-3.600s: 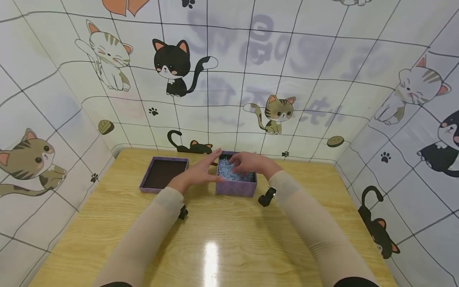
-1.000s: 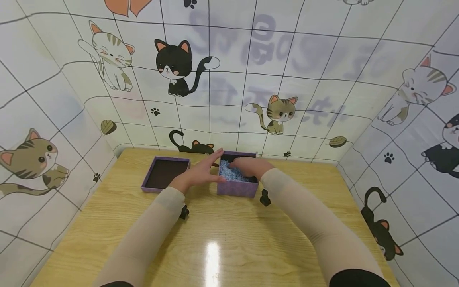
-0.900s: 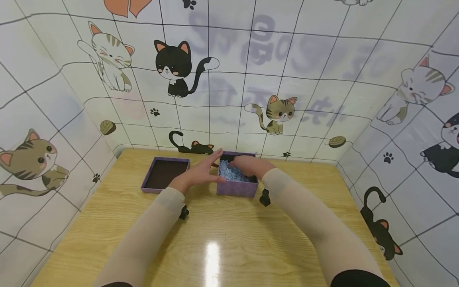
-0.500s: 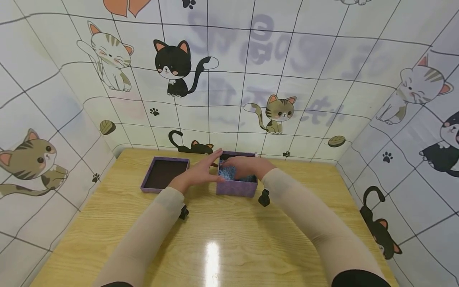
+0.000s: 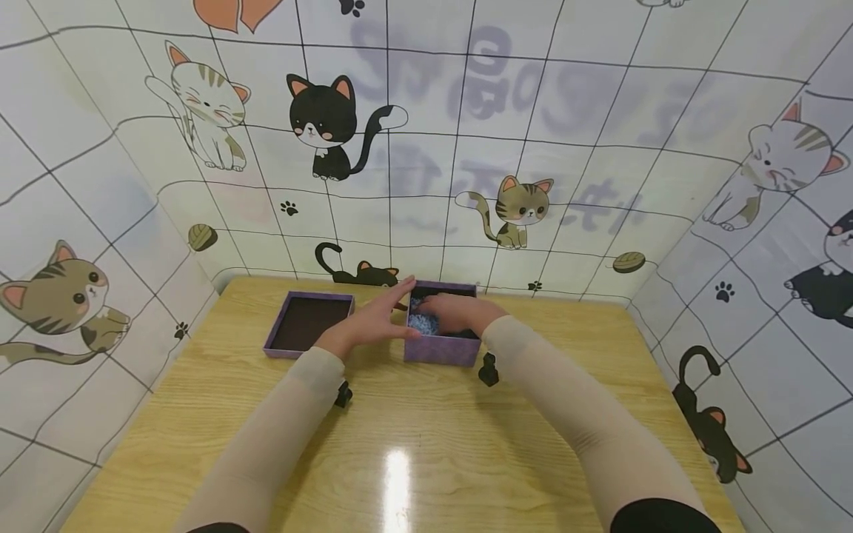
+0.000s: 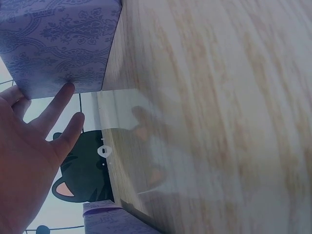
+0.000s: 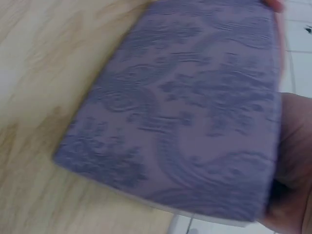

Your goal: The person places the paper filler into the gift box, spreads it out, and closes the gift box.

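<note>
A purple patterned box [image 5: 440,350] stands without its lid near the back of the table. Blue shredded paper [image 5: 423,323] shows at its left side, and dark bare interior shows to the right. My left hand [image 5: 370,320] has thumb and fingers spread at the box's left side; in the left wrist view a fingertip touches the box wall [image 6: 63,44]. My right hand [image 5: 456,312] is down inside the box against the shredded paper, its fingertips mostly hidden. The right wrist view shows the box's outer wall [image 7: 170,107] covering those fingers.
A shallow purple box lid [image 5: 309,323] with a dark inside lies left of the box on the wooden table [image 5: 400,422]. A cat-patterned curtain [image 5: 426,148] rises behind and along both sides.
My right hand has gone deeper into the box and moved left, bunching the shredded paper toward the left side. The left hand and the lid have stayed in place.
</note>
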Demonstrator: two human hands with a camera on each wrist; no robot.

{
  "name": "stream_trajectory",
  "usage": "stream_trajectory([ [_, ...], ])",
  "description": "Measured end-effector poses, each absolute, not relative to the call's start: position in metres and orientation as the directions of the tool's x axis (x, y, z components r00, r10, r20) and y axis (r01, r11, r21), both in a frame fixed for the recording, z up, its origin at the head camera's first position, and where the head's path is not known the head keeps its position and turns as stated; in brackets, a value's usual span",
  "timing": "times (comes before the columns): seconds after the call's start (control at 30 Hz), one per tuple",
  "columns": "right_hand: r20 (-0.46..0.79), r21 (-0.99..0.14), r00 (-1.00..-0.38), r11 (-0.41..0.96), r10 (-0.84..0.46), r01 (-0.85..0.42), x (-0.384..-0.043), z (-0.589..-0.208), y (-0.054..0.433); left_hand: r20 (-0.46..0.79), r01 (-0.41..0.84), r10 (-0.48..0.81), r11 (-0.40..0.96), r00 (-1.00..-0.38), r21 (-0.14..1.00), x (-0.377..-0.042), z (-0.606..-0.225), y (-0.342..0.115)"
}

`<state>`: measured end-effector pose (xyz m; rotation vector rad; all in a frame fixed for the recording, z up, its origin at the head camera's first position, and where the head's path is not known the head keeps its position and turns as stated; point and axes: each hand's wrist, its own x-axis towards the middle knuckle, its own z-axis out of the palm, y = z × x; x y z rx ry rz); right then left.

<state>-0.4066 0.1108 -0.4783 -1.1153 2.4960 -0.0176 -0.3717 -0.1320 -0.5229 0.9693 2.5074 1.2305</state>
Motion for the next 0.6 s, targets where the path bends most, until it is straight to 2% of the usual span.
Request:
stream_trajectory([
  [0.13, -0.358, -0.282, -0.598, 0.694, -0.717, -0.663, -0.408, -0.464, 0.116, 0.104, 0.465, 0.631, 0.439, -0.769, 0.769, -0.372, -0.523, -0.133],
  [0.3, -0.335, -0.41, -0.659, 0.734, -0.673, -0.541, -0.401, -0.451, 0.113, 0.098, 0.451, 0.627, 0.432, -0.772, 0.781, -0.37, -0.52, -0.135],
  [0.4, -0.313, -0.41, -0.677, 0.738, -0.666, -0.536, -0.4, -0.461, 0.109, 0.103, 0.459, 0.628, 0.436, -0.771, 0.774, -0.37, -0.52, -0.135],
  [0.6, -0.265, -0.321, -0.708, 0.752, -0.654, -0.575, -0.404, -0.485, 0.102, 0.107, 0.466, 0.63, 0.438, -0.769, 0.769, -0.37, -0.522, -0.133],
])
